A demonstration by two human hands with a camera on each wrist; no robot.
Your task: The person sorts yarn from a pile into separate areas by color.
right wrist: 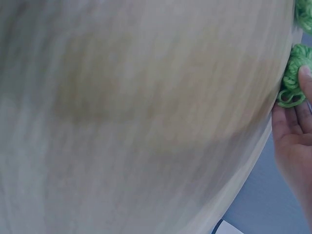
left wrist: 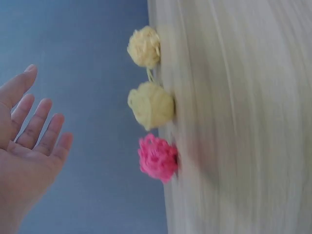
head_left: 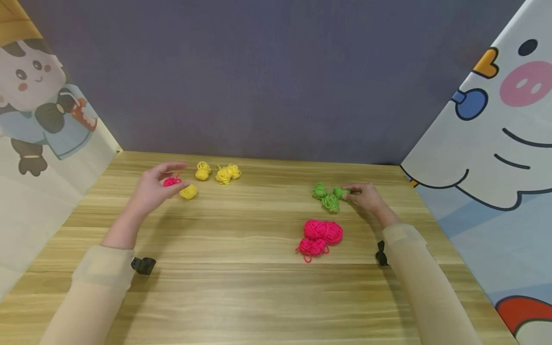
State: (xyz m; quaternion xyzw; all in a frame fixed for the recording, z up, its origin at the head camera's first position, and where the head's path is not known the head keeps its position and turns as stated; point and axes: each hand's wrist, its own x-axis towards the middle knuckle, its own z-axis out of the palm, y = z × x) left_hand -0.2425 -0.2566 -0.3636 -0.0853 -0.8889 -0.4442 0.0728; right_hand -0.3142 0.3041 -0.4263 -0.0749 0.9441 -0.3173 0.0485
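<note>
Wooden tabletop, walled by cartoon-printed panels, on which small yarn bundles are grouped by colour.

A small pink yarn bundle [head_left: 171, 181] lies among yellow yarn bundles [head_left: 224, 174], just beside the spread, empty left hand [head_left: 156, 189]. A green yarn bundle [head_left: 340, 192] is pinched by the right hand [head_left: 366, 196] at its green group; larger pink yarn bundles [head_left: 321, 235] lie nearer.
</note>
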